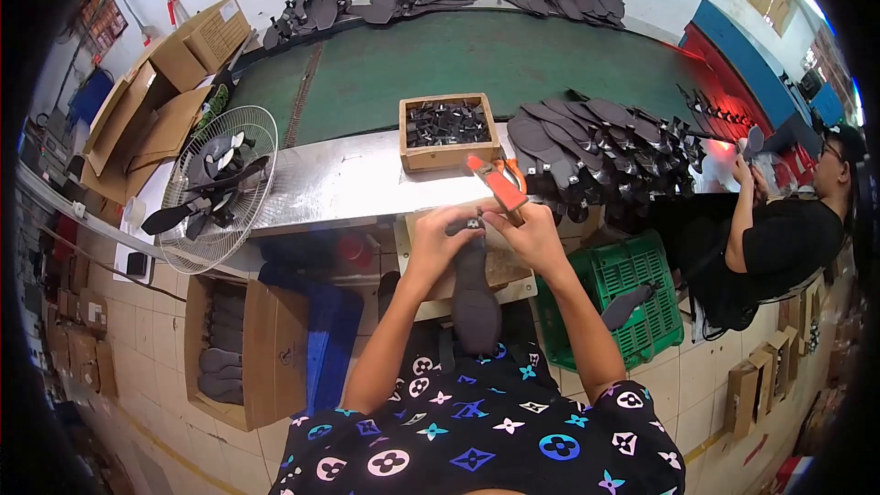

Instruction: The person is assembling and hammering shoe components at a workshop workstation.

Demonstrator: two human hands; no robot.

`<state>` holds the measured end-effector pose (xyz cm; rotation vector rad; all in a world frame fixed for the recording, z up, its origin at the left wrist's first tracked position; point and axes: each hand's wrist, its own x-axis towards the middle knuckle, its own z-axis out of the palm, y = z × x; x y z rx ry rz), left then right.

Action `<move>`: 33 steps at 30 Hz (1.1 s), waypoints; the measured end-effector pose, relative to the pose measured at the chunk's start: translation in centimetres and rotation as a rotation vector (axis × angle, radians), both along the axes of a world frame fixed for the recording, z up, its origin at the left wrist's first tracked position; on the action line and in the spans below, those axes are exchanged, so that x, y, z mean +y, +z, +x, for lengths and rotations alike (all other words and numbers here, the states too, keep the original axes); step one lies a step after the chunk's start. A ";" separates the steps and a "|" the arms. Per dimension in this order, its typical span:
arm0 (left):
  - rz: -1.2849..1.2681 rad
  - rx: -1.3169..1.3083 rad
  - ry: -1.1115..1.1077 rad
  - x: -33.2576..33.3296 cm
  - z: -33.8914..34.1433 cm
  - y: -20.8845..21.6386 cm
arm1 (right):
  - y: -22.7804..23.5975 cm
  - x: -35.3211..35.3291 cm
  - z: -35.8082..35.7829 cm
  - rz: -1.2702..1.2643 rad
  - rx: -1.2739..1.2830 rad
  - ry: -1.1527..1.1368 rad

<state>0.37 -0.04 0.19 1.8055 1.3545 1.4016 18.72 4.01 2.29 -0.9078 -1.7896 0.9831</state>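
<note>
A dark grey insole-shaped piece hangs lengthwise in front of my body. Its narrow far end is between my two hands. My left hand is closed there, with thumb and fingers pinched around a small dark fitting with a shiny spot. My right hand is closed beside it, its fingertips meeting the same end. A red-and-orange tool stands up at the right hand's fingers; its kind, and whether the hand grips it, I cannot make out. Orange loop handles show just behind.
A wooden box of small dark fittings stands on the metal bench edge. Dark flat pieces pile up to its right. A wire fan is left, a cardboard box below it. A green crate and a seated person are right.
</note>
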 end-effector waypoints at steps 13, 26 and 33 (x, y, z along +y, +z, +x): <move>-0.142 -0.051 -0.006 -0.1 -0.9 -0.7 | 2.5 -1.0 -0.5 0.081 -0.309 0.056; -0.158 -0.108 -0.030 -0.5 -1.1 0.0 | 0.0 -1.5 -0.8 0.346 -0.202 -0.004; -0.322 -0.297 -0.146 -0.3 -1.2 -0.7 | 5.0 -6.2 1.1 -0.131 -0.166 -0.186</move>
